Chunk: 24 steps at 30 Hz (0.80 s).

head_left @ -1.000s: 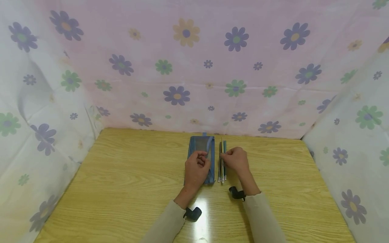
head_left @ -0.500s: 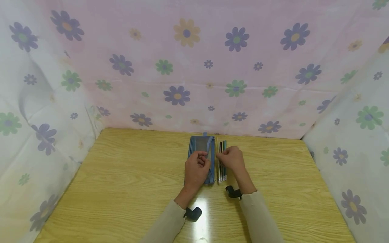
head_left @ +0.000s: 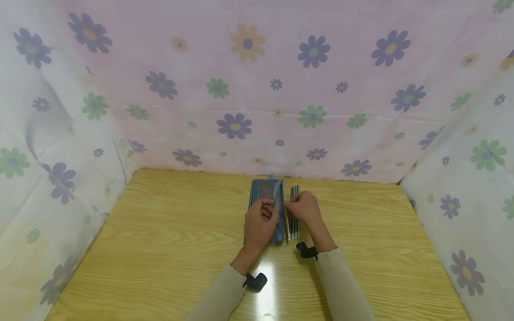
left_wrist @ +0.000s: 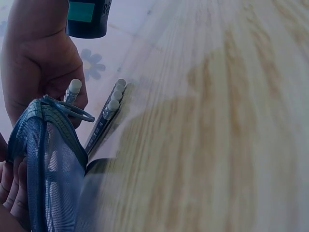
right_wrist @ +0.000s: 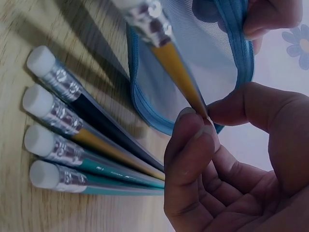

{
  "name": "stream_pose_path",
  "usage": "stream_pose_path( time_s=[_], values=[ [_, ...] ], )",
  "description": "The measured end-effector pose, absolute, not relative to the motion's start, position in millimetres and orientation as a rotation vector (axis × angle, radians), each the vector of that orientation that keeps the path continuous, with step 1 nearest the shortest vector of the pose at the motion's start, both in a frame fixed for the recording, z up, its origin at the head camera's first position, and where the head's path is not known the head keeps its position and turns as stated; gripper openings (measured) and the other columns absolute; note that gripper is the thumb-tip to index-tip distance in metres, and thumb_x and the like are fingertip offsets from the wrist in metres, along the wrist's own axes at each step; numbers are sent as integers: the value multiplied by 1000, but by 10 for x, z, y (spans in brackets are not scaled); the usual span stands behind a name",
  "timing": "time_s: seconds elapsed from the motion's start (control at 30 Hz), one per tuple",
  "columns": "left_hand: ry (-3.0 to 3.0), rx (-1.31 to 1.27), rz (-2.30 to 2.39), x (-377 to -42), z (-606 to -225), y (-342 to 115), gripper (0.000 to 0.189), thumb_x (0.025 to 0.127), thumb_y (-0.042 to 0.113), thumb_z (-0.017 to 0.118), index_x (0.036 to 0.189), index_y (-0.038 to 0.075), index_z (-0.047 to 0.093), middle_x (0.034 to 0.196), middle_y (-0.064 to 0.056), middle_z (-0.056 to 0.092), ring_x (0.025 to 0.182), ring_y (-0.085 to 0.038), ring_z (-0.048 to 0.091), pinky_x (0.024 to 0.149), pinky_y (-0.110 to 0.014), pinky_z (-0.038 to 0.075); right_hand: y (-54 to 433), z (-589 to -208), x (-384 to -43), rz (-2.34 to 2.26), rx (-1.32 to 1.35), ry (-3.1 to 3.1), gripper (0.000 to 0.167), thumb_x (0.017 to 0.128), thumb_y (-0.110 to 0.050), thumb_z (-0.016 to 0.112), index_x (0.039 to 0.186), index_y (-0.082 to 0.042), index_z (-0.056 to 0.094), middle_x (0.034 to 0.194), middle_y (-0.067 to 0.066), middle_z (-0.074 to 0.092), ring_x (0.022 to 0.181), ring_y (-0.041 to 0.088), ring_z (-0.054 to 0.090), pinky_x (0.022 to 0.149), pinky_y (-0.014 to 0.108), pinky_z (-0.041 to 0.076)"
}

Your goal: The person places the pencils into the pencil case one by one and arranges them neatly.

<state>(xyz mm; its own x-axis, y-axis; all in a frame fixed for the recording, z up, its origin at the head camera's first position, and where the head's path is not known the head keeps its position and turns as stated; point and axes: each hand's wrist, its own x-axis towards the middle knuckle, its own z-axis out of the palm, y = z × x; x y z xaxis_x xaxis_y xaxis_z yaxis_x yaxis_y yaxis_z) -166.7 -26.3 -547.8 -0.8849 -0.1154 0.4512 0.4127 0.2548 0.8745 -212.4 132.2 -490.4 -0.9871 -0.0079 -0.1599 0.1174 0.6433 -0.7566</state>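
Observation:
A blue mesh pencil case (head_left: 266, 188) lies on the table with its zipped mouth spread along the right side. My left hand (head_left: 260, 224) grips it; in the right wrist view, the left fingertips (right_wrist: 253, 26) pinch one edge of the opening. Thumb and fingertips of my right hand (head_left: 306, 208) pinch a yellow pencil (right_wrist: 179, 72), its white eraser end toward me. That pencil lines up with the case's right edge, overlapping the mouth in the right wrist view. Just right of it, several eraser-tipped pencils (right_wrist: 118, 145), dark, yellow and teal, lie side by side.
The wooden table (head_left: 180, 223) runs back to a flowered cloth (head_left: 277, 102) hanging behind it, with more cloth at both sides. A zipper pull (left_wrist: 79, 114) sticks out from the case's near end. Each wrist wears a small black camera (head_left: 255, 282).
My right hand has moved left, carrying the yellow pencil from above the row of pencils to the right edge of the case. My left hand has stayed in place.

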Motion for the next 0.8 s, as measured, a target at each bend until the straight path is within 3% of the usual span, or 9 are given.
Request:
stream_pose_path(
  time_s=[0.4, 0.8],
  values=[
    [-2110, -253, -1688, -1657, -5466, -258, 22, 90, -2, 70, 111, 3, 72, 86, -4, 68, 66, -13, 65, 58, -25, 57, 1275, -4929, -2163, -1322, 124, 2697, 27, 91, -19, 72, 70, -3, 79, 62, 7, 73, 57, 21, 71, 58, 31, 55],
    [-2113, -265, -1650, -1660, -5472, -252, 19, 91, -2, 71, 109, 0, 72, 84, -5, 68, 64, -12, 64, 57, -25, 56, 1235, -4965, -2188, -1417, 139, 2633, 23, 92, -19, 73, 83, 1, 82, 72, 13, 76, 61, 23, 75, 62, 37, 63]
  ],
)
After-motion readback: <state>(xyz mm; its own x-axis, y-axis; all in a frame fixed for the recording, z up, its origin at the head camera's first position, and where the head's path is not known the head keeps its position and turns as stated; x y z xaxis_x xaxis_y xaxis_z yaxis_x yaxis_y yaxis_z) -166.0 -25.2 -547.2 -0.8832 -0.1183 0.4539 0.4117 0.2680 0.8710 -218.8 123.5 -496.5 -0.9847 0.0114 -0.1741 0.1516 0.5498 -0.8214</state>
